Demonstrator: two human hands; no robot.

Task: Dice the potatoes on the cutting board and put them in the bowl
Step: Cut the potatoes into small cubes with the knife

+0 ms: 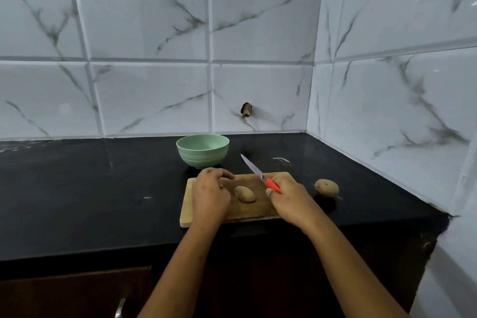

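One potato (pixel 244 194) on cutting board (pixel 255 211), black counter (pixel 103 188) in marble-tiled corner (pixel 312 85); right grip (pixel 289 201) round knife (pixel 252 167), left grip (pixel 210 193) loose, empty.

Two bare forearms reach in from the near edge and angle toward each other. The left hand (pixel 210 193) lies palm down with knuckles up, its fingers loosely curled and holding nothing that shows. Just to its right, the right hand (pixel 290 201) grips the red handle of a knife (pixel 259 173). The thumb tip lies beside the handle, and the blade points far and left.
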